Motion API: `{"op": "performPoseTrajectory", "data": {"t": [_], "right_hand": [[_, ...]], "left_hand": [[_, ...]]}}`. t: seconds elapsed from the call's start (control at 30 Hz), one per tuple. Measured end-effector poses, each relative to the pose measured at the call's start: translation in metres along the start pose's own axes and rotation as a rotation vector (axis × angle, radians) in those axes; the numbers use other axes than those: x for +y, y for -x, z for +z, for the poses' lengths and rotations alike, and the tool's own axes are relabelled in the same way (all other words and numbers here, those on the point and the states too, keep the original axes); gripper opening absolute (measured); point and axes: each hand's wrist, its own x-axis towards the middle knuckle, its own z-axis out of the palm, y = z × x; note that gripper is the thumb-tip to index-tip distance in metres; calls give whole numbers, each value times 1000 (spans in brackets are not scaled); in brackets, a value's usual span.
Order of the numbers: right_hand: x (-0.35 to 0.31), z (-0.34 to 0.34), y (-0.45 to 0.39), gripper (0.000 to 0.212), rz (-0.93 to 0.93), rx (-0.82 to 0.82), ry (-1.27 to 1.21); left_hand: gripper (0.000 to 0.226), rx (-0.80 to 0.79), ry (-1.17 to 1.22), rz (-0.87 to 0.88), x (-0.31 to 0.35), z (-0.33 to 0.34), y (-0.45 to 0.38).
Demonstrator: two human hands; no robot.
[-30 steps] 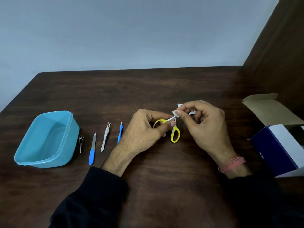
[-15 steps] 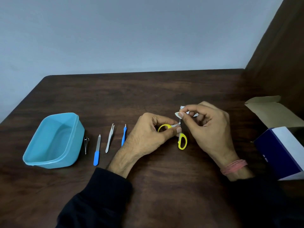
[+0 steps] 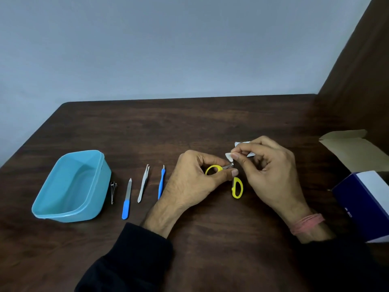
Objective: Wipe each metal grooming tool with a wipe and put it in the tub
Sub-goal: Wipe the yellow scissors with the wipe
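Yellow-handled scissors (image 3: 235, 182) sit near the middle of the dark wooden table (image 3: 189, 127), held just above it. One loop points toward 9 o'clock inside the left hand (image 3: 195, 182), the other hangs toward 6 o'clock, so the handles are spread; the blades are hidden behind the fingers, and which way they point cannot be told. The left hand's thumb and fingers are curled and clamped on the scissors by the pivot. The right hand (image 3: 271, 175), at 3 o'clock of it, pinches a small white wipe (image 3: 229, 156) between thumb and forefinger, just above the pivot.

At 9 o'clock stands the blue tub (image 3: 52, 204), open-topped, with nothing seen inside. Between it and the left hand lie four tools in a row, each with its long axis running roughly 12 to 6: nail clippers (image 3: 113, 191) just beside the tub, a blue-handled nail file (image 3: 127, 200), tweezers (image 3: 143, 184), and a blue-handled cuticle tool (image 3: 161, 183).

At 3 o'clock a dark blue and white box (image 3: 362, 203) stands with its cardboard flap (image 3: 355, 148) open; its contents cannot be seen.
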Motion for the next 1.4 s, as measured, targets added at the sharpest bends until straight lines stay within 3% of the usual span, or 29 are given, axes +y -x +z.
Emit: {"op": "performPoseTrajectory", "data": {"t": [0.2,0.37,0.57,0.97,1.4], "right_hand": [[1,-2,2,13,-51,-64,-16],[-1,-3,-1,10,-36,14,42],[-3,-2,3,16,-88,-78,45],[-2,-6,-1,17,-42,-74,45],[0,-6,4,16,-42,-93,10]], "left_hand": [[10,-12,-6,6,0,-1,0],[10,-44,-26,-1,3,-2,1],[7,-9,-5,9,3,-1,0],[8,-92,-26,16,8,-3,3],[3,-51,0,11,6,-4,1]]}}
